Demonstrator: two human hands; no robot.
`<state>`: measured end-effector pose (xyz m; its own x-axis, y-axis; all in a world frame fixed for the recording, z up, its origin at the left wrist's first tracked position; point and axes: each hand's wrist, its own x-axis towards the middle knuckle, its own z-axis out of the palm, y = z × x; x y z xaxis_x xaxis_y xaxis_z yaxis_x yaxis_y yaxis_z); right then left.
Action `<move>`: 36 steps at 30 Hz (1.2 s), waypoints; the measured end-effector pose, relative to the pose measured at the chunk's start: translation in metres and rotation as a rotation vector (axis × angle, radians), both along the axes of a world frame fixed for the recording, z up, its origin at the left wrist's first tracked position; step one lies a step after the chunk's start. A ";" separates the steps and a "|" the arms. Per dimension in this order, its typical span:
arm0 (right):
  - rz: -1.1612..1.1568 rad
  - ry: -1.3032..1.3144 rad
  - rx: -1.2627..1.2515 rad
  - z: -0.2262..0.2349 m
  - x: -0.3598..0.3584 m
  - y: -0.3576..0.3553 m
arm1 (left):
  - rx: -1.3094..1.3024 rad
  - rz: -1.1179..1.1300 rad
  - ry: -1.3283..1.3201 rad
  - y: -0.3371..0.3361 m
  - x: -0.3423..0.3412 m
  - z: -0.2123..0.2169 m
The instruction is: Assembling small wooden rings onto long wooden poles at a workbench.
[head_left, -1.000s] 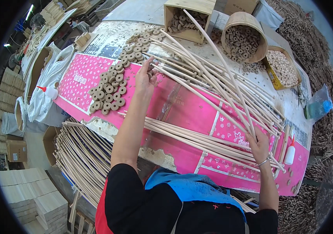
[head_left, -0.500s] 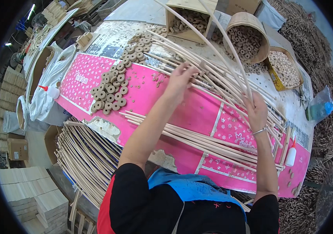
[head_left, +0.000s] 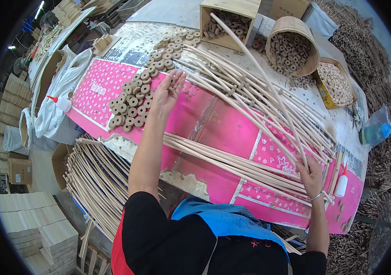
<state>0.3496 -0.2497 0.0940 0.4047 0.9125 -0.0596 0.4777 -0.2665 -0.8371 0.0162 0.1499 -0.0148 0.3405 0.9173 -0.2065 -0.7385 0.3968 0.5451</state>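
Observation:
My right hand [head_left: 310,177] is closed round the near ends of thin wooden sticks. One held stick [head_left: 259,68] slants up and away over the table; another [head_left: 232,103] reaches far left toward my left hand [head_left: 168,90]. That hand is raised beside a heap of brown wooden rings [head_left: 132,111], its fingers curled round a small brown piece whose shape is partly hidden. Behind the held sticks lies a spread bundle of sticks [head_left: 273,107], some with small brown rings on them. Nearer me rests a second bundle [head_left: 232,162].
At the back, a wooden box [head_left: 226,7] and a tipped wooden bucket [head_left: 312,52] hold rings. A yellow tray [head_left: 326,95] holds pale beads. White glue bottles stand at right [head_left: 341,185] and left [head_left: 62,103]. Many sticks [head_left: 99,183] lie below the table's left front edge.
My left hand has left the sticks and moved left to the ring heap. My right hand has come nearer me, and one of its sticks has swung down toward the left.

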 end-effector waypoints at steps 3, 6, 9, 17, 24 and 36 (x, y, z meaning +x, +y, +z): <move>0.051 -0.021 -0.017 -0.005 0.001 -0.015 | 0.010 -0.002 0.010 -0.004 0.003 0.006; 0.046 -0.034 -0.043 -0.007 -0.003 -0.016 | 0.041 -0.015 0.000 -0.007 0.004 0.006; 0.029 -0.012 -0.050 -0.010 -0.004 -0.013 | 0.082 -0.034 0.038 -0.013 0.009 0.008; 0.060 -0.030 -0.033 -0.019 0.003 -0.012 | 0.124 -0.026 0.110 -0.012 0.011 0.013; 0.042 -0.130 -0.004 -0.014 -0.004 0.000 | 0.156 -0.011 0.036 -0.002 0.007 0.022; -0.033 -0.114 0.071 -0.011 -0.036 0.100 | 0.223 -0.521 0.178 -0.086 0.105 0.071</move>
